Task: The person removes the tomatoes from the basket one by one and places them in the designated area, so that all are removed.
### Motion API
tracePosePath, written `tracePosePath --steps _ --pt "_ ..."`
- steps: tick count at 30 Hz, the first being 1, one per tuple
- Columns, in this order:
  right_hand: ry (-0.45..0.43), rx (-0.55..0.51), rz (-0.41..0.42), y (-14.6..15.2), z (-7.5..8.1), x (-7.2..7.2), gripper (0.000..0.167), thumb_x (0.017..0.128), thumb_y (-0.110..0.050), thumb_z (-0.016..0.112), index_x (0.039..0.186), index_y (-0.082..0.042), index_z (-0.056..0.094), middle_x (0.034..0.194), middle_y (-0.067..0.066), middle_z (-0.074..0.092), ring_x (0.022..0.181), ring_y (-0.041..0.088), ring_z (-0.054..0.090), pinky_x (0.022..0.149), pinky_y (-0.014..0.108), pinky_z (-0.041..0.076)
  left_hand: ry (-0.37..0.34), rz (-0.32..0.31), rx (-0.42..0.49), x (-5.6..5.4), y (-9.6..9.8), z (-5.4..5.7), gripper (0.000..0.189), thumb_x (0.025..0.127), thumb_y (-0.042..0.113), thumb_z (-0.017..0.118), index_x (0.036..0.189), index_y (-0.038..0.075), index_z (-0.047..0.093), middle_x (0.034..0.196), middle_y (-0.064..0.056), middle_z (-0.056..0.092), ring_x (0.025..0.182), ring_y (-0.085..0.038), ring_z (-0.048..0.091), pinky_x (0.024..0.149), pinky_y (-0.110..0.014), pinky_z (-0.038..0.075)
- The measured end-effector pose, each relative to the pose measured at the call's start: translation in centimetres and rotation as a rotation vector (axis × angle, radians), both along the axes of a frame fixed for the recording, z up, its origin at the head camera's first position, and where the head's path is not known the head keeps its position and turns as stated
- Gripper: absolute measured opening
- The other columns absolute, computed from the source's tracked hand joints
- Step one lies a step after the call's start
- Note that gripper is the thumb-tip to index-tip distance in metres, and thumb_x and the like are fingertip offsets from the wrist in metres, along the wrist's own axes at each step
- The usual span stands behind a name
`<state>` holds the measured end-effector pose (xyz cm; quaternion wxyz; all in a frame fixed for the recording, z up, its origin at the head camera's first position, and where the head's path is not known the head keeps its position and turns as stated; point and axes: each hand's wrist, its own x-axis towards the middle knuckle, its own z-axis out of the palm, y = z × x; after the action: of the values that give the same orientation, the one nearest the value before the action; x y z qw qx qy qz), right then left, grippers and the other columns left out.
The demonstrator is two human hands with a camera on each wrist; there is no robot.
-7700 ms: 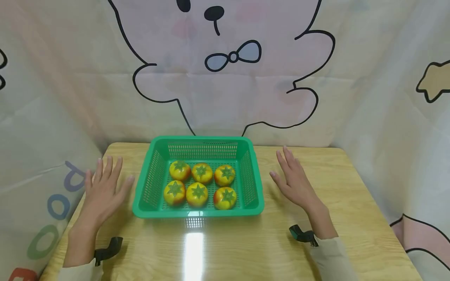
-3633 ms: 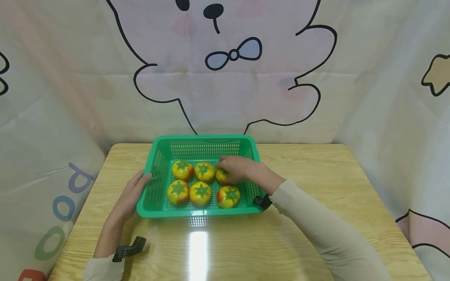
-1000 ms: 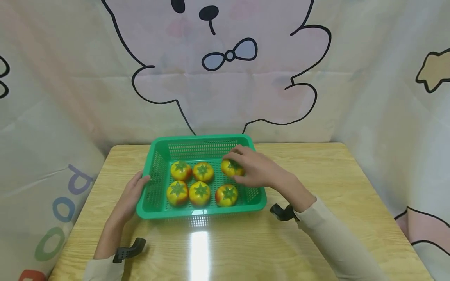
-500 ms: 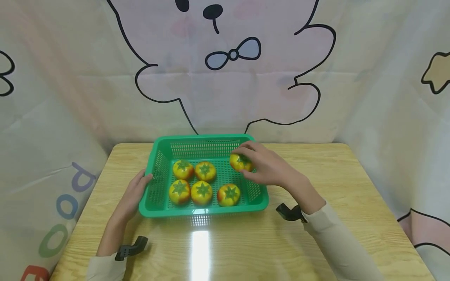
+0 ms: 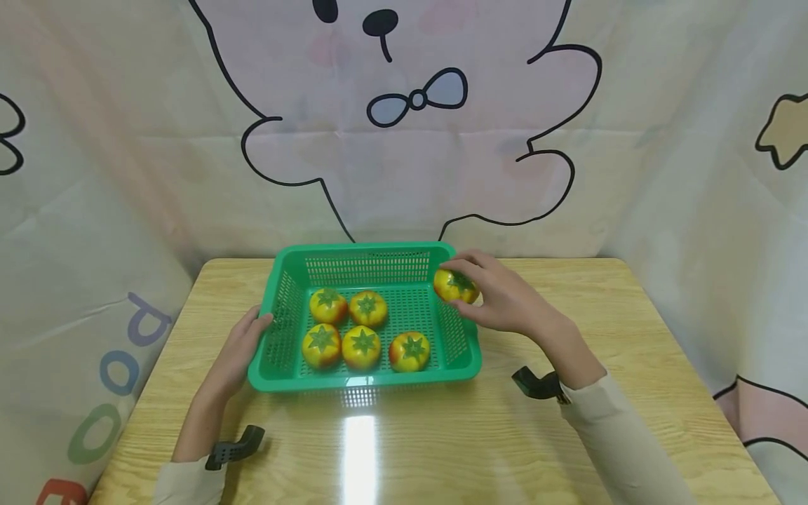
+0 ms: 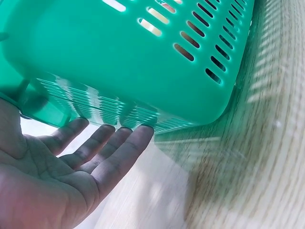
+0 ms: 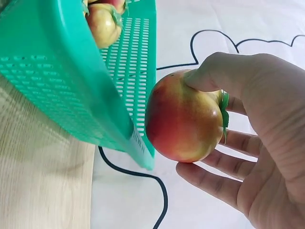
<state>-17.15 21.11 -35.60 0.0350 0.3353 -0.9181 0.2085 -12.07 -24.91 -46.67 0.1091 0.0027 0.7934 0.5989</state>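
Note:
My right hand (image 5: 501,298) holds a yellow-and-red tomato (image 5: 453,285) with a green star-shaped top, between thumb and fingers. It is raised at the right rim of the green plastic basket (image 5: 360,382); in the right wrist view the tomato (image 7: 186,119) shows just beyond the basket's wall (image 7: 62,95). My left hand (image 5: 233,358) grips the basket's left side, thumb over the rim. Its fingertips touch the slotted outer wall in the left wrist view, the hand (image 6: 71,176) palm up. Several similar tomatoes (image 5: 362,347) sit inside the basket, stems up.
The basket stands on a light wooden table (image 5: 429,449), near its back edge. Behind and at both sides hangs a pale cloth (image 5: 208,196) with cartoon drawings. Bare tabletop lies in front of the basket and to its right.
My right hand has picked the back-right tomato from the basket and carried it rightward to the rim. Earlier both hands were apart from the basket; my left has since taken its side.

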Motion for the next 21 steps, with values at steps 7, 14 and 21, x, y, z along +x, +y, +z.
tracePosePath --steps 7,14,21 --pt "0.022 -0.024 -0.024 0.9 -0.5 0.0 0.054 0.092 -0.015 0.08 0.142 -0.007 0.062 0.144 0.015 0.059 0.122 0.031 0.062 0.097 0.048 0.058 0.003 0.007 -0.002 0.1 -0.1 0.1 0.066 0.116 0.049 0.03 0.166 0.007 0.024 0.153 -0.031 0.047 0.103 -0.012 0.072 0.083 -0.033 0.064" --pt "0.067 -0.032 -0.052 1.8 -1.0 0.0 0.057 0.093 -0.018 0.081 0.145 -0.008 0.061 0.144 0.013 0.059 0.124 0.032 0.061 0.097 0.048 0.059 0.007 0.011 0.014 0.0 -0.1 0.1 0.065 0.116 0.048 0.031 0.165 0.006 0.026 0.148 -0.033 0.05 0.1 -0.016 0.074 0.081 -0.036 0.065" --pt "0.059 -0.053 -0.101 3.0 -1.3 -0.1 0.058 0.09 -0.016 0.084 0.144 -0.009 0.062 0.14 0.013 0.06 0.121 0.03 0.062 0.096 0.049 0.059 -0.014 0.017 0.014 -0.1 0.0 -0.4 0.064 0.116 0.046 0.029 0.165 0.005 0.025 0.153 -0.031 0.047 0.108 -0.017 0.072 0.085 -0.035 0.064"
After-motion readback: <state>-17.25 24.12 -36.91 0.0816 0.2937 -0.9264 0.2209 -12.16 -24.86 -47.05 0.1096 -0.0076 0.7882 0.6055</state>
